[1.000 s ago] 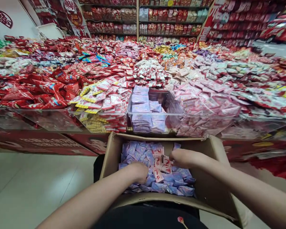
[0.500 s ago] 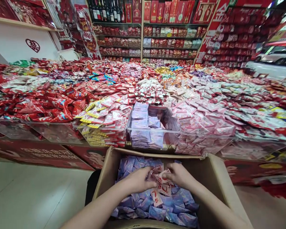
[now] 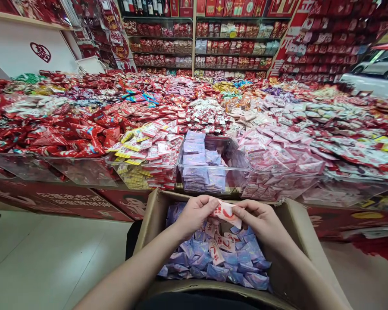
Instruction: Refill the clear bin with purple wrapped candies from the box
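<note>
Between my two hands, over the cardboard box, is a small white packet with red print. My left hand pinches its left end between thumb and fingers. At the packet's right end, my right hand grips it the same way. Below lie many purple packets, with a few white and red packets on top of them. Just beyond the box stands a clear plastic bin with stacked lilac packets on its left side.
Neighbouring bins hold yellow-and-white packets on the left and pink packets on the right. Red packets lie further left. Shelves of goods stand at the back. Pale floor tiles show at lower left.
Both hands have risen from among the packets in the box towards its far edge, with a white and red packet now held between them. The view has tilted down slightly.
</note>
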Demonstrator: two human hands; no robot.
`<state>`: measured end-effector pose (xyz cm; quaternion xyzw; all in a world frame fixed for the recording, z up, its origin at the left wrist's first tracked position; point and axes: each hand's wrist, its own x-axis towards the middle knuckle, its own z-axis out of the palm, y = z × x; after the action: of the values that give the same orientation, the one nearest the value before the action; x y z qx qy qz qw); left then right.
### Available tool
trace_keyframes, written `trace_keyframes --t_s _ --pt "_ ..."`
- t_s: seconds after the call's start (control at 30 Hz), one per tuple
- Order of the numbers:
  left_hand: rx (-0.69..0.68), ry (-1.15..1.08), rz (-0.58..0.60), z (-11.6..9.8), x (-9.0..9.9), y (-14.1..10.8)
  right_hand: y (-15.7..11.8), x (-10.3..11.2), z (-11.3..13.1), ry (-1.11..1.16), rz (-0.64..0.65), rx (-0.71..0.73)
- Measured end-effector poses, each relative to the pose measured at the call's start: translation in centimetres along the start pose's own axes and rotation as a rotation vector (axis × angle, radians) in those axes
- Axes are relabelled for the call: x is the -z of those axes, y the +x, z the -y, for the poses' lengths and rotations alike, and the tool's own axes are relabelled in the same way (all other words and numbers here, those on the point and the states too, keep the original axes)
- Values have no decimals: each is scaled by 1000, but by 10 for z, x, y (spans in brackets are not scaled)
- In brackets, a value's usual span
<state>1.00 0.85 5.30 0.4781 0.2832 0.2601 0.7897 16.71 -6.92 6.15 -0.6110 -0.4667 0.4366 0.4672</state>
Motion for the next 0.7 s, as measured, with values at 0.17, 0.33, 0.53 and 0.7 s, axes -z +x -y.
trace_keyframes --t_s 0.17,0.33,0.53,0.7 --pt "-32 -35 9 1 2 -1 1 -12 -4 33 -61 -38" --pt "-56 -33 -13 3 7 -3 -7 -1 16 -332 -10 98" --pt "-87 38 -38 5 12 -3 37 36 119 -1064 -299 301" --pt "-42 110 -5 13 14 -1 144 17 140 -1590 -70 108"
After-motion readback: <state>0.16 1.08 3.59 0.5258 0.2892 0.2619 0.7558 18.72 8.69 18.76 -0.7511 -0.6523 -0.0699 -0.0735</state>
